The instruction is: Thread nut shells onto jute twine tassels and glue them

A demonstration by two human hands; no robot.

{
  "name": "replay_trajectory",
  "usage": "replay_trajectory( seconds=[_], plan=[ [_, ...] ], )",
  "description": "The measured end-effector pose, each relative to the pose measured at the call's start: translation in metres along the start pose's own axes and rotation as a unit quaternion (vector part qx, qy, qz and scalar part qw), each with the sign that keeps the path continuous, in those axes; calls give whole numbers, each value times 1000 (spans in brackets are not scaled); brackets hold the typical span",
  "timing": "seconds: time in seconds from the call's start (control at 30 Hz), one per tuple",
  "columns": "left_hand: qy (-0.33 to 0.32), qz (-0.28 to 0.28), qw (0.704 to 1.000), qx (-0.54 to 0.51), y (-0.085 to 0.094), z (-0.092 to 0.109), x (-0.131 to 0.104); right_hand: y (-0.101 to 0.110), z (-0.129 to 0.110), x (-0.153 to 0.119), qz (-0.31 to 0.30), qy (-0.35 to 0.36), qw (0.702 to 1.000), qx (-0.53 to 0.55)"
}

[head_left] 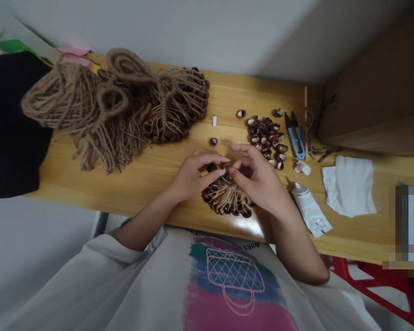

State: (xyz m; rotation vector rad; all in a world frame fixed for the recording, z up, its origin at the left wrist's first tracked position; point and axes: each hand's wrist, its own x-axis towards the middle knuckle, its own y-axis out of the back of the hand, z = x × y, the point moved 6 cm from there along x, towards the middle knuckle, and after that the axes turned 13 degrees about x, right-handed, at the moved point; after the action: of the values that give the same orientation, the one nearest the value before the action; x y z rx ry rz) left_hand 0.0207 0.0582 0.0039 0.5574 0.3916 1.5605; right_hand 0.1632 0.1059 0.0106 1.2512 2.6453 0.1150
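Note:
My left hand [198, 174] and my right hand [255, 179] meet over a bundle of jute cords [227, 195] edged with dark brown nut shells, which lies on the table. Thumbs and forefingers pinch together at a small brown nut shell [227, 166] at the bundle's far side; the fingers partly cover it. Just beyond, a loose half shell [213, 141] and a small white cap [214, 121] rest on the wood. A pile of half shells [265, 138] with pale insides lies past my right hand.
Finished-looking jute rope pieces with shells [179, 94] and a twine hank [62, 99] fill the left. To the right are blue-handled thread snips [294, 135], a white tube [310, 209], crumpled tissue [302, 167], white cloths [352, 186] and a cardboard box [379, 87].

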Motion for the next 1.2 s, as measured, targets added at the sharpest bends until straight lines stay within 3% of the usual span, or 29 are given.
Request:
replay_trajectory(
  seconds=[1.2],
  plan=[
    [14,6,1000,1,0,-1,0,0,-1,0,6,16,999,-31]
  ],
)
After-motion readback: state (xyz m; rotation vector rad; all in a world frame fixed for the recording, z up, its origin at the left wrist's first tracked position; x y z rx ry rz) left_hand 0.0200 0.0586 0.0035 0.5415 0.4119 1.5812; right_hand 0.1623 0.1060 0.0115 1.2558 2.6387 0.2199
